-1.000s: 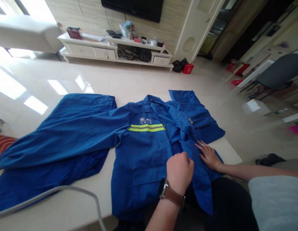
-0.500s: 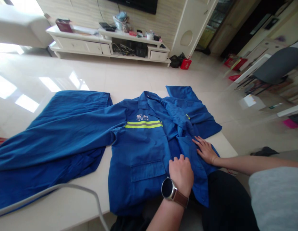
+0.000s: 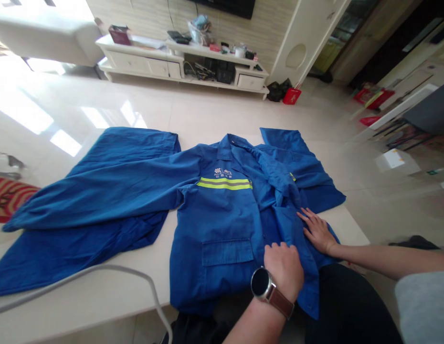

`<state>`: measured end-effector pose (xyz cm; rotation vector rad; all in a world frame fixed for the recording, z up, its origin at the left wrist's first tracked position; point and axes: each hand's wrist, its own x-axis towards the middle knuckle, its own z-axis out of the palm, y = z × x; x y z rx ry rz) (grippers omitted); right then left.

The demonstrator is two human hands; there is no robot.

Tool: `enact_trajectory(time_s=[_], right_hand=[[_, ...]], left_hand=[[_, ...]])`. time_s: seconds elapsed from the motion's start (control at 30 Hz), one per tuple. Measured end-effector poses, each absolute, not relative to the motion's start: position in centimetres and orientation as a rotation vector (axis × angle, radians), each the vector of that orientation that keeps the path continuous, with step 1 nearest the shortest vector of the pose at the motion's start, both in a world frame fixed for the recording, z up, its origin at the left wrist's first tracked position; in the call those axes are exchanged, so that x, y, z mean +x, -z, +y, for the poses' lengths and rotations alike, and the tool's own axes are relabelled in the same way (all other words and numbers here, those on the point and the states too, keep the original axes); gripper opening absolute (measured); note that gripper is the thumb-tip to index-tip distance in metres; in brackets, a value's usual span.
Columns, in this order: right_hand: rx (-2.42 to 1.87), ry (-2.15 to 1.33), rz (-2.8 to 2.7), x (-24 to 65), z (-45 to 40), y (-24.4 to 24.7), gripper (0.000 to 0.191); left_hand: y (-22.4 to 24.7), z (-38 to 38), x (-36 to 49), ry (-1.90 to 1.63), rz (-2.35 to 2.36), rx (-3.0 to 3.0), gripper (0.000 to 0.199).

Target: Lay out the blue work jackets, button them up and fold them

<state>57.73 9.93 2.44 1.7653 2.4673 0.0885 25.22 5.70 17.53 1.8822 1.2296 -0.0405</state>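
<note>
A blue work jacket with a yellow-grey reflective stripe lies front up on a white table, its front partly open. My left hand, wearing a watch, is closed at the jacket's front edge near the hem; the fingertips are hidden in the cloth. My right hand rests flat with fingers spread on the other front panel, to the right. One sleeve stretches left over another blue garment, which looks folded. The other sleeve lies folded at the far right.
A grey hose or thick cable curves over the table's near left edge. A red striped bag or box sits at the left. Beyond the tiled floor stands a white TV cabinet. A chair and white box are at the right.
The whole view has shifted, so everything appears further right and more of the left side shows. Both hands keep about the same places on the jacket.
</note>
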Motion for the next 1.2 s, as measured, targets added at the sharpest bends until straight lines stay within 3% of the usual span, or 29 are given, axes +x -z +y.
enact_trajectory(time_s=[1.2], right_hand=[[1.731,-0.109,2.516,58.1,10.2,-2.3,0.06]], left_hand=[[-16.3,4.5,27.4,0.102,1.186,1.894,0.039]])
